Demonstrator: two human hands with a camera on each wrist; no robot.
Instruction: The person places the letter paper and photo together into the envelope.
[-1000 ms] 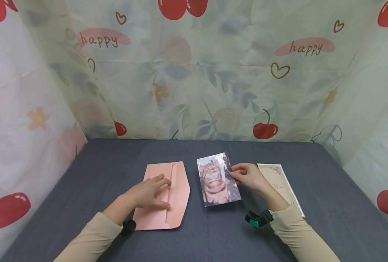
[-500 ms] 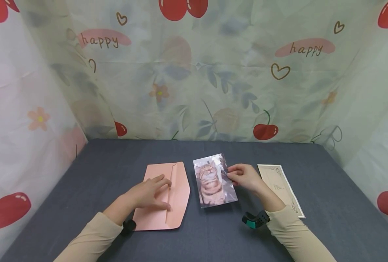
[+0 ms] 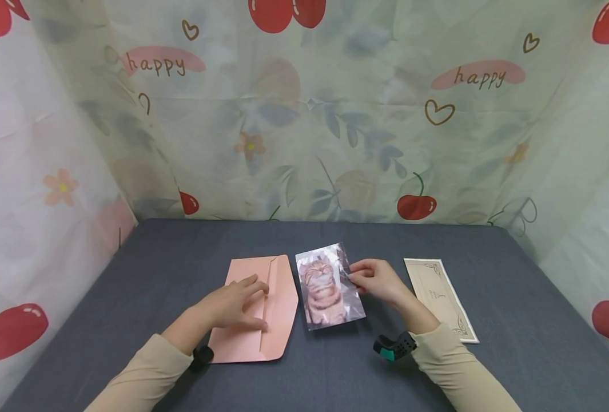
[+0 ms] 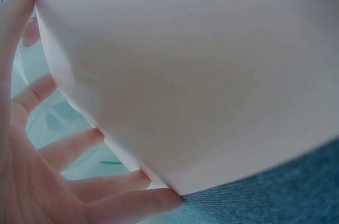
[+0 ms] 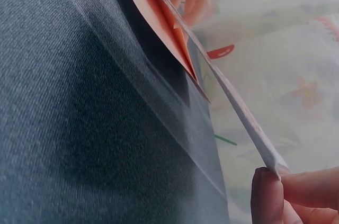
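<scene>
A pink envelope (image 3: pixel 279 312) lies on the dark table in the head view, its flap spread to the right. My left hand (image 3: pixel 232 303) rests on it, fingers spread and fingertips at the edge of its opening; the left wrist view shows the fingertips (image 4: pixel 87 142) against the pale paper. Just right of the flap, my right hand (image 3: pixel 380 280) pinches the right edge of a cat picture card (image 3: pixel 325 286) in a clear plastic sleeve. Seen almost edge-on in the right wrist view, the card (image 5: pixel 233 97) is held above the table between thumb and fingers.
A cream card (image 3: pixel 440 300) with ornamental corners and a white border lies beyond my right forearm. Dark cloth covers the table (image 3: pixel 330 377). Printed curtains (image 3: pixel 304 126) stand behind it and at both sides. A black band (image 3: pixel 394 347) hangs at my right wrist.
My right hand has carried the cat picture card leftward and slightly toward me, up close to the envelope's flap. The left hand and the envelope have stayed in place.
</scene>
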